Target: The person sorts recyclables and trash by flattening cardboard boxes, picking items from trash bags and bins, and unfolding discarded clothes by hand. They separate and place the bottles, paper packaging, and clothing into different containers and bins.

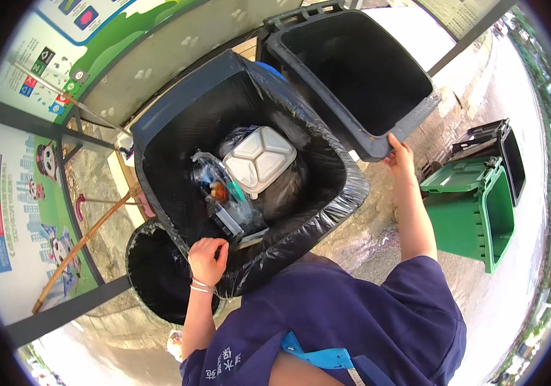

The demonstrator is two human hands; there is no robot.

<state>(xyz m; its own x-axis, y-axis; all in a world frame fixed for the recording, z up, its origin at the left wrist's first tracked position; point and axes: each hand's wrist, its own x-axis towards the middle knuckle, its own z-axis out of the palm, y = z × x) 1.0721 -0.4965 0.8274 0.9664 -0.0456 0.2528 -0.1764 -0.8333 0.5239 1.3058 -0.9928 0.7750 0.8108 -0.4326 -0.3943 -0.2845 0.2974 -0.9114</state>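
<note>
A large dark bin lined with a black plastic bag stands in front of me. Inside it lie a white compartment food tray and a clear plastic bag of mixed rubbish. My left hand, fingers curled, is at the near left edge of the liner; whether it pinches anything is hidden. With my right hand I grip the near corner of a dark grey wheelie bin, whose inside is dark.
Low on the left is a small round bin with a black liner. A wooden stick leans by a printed panel. On the right stand a green wheelie bin and a black bin.
</note>
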